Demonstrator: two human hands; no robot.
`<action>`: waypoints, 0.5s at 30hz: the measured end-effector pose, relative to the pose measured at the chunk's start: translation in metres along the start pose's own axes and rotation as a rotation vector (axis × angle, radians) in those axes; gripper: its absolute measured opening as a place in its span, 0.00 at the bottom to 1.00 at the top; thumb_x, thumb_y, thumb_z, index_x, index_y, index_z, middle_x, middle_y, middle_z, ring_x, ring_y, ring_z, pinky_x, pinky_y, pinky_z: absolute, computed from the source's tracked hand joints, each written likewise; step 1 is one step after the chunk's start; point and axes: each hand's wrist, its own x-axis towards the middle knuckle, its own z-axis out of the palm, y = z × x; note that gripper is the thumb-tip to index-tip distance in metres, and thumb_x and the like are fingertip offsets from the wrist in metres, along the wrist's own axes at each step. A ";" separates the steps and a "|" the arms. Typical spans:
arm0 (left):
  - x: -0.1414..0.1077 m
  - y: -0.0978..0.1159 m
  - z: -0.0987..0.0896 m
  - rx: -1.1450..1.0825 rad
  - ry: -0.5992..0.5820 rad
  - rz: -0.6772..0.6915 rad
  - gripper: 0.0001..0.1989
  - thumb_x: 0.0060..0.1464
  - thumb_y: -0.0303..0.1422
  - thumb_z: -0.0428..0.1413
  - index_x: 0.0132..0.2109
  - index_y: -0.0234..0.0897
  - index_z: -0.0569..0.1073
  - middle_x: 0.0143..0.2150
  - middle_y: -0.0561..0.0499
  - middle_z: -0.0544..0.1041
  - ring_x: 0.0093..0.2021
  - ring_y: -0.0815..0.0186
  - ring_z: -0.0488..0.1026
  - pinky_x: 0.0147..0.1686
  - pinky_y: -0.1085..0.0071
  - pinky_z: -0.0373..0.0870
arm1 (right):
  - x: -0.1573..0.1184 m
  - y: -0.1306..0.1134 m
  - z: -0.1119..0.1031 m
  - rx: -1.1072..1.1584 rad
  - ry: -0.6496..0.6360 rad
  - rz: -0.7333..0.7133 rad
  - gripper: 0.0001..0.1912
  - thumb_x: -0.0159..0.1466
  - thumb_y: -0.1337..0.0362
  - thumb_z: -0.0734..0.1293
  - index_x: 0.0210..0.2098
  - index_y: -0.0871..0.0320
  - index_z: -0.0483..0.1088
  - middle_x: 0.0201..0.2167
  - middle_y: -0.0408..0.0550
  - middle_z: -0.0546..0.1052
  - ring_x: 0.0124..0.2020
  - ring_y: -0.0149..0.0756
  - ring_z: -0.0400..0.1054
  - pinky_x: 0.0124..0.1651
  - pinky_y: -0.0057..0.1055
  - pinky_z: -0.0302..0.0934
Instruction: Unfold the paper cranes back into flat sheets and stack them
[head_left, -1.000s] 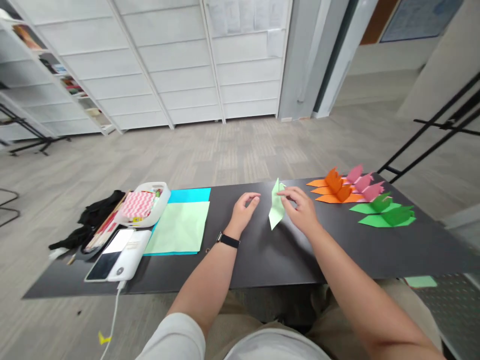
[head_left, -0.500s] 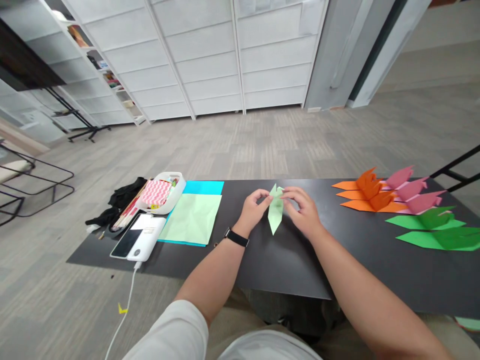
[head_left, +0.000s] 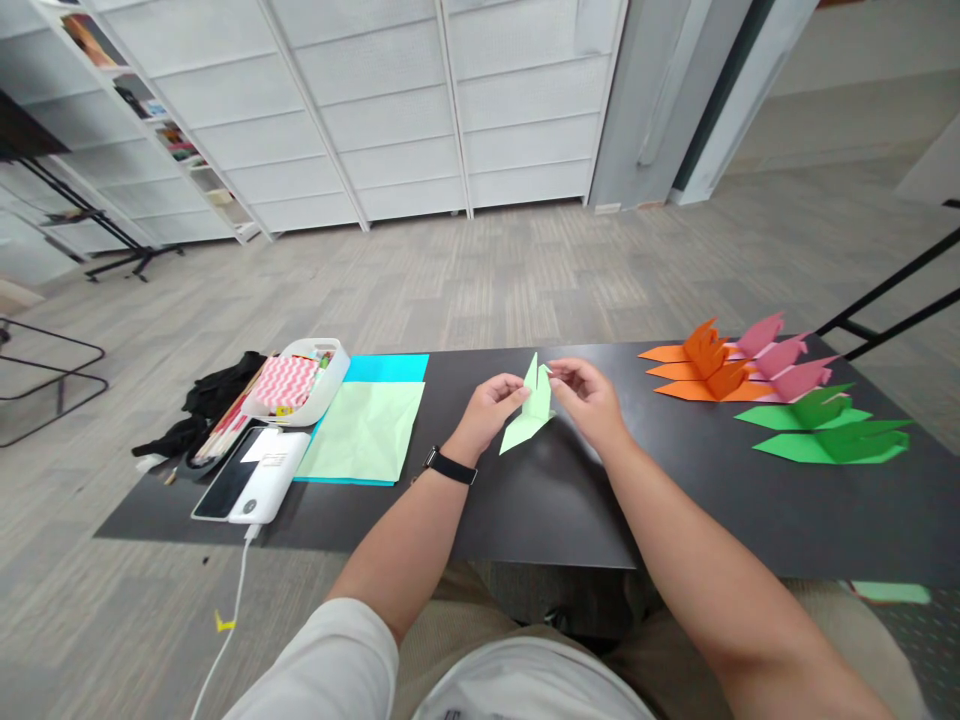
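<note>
A light green folded paper figure [head_left: 537, 404] with pointed tips is held above the dark table, between my two hands. My left hand [head_left: 489, 412], with a black watch on its wrist, pinches the figure's left edge between thumb and fingers. At the upper right, my right hand [head_left: 591, 396] has its curled fingers and thumb at a small bent tip of the paper. To the left lies a stack of light green paper sheets [head_left: 367, 430] over blue sheets [head_left: 390, 367].
Folded orange [head_left: 705, 372], pink [head_left: 787, 365] and green paper figures [head_left: 832, 440] stand in rows on the table's right. At the left are a white basket [head_left: 330, 385], a phone [head_left: 225, 485], a cabled white power bank [head_left: 270, 480] and black cloth [head_left: 221, 385].
The light green paper figure has turned, so its lower point now aims down and left. My view has shifted slightly to the right. Both hands stay at the paper.
</note>
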 end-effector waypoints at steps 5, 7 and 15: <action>-0.001 0.002 -0.001 -0.005 -0.052 -0.012 0.19 0.54 0.46 0.71 0.42 0.36 0.79 0.38 0.50 0.82 0.36 0.68 0.77 0.40 0.70 0.73 | 0.001 -0.003 -0.002 -0.050 0.040 -0.007 0.11 0.68 0.52 0.73 0.46 0.50 0.80 0.42 0.47 0.83 0.44 0.41 0.79 0.53 0.42 0.74; -0.003 0.006 0.001 -0.001 -0.081 -0.033 0.20 0.54 0.47 0.71 0.42 0.36 0.79 0.37 0.50 0.82 0.35 0.68 0.76 0.39 0.71 0.72 | 0.002 -0.004 -0.004 -0.077 0.067 -0.014 0.12 0.69 0.51 0.72 0.45 0.50 0.81 0.41 0.47 0.83 0.43 0.41 0.78 0.50 0.41 0.74; -0.005 0.008 0.003 0.131 -0.139 0.034 0.19 0.57 0.48 0.69 0.41 0.36 0.79 0.37 0.50 0.80 0.36 0.68 0.75 0.39 0.70 0.72 | 0.004 -0.003 -0.004 -0.040 0.104 0.029 0.18 0.68 0.43 0.72 0.44 0.50 0.80 0.38 0.46 0.83 0.39 0.40 0.77 0.45 0.39 0.74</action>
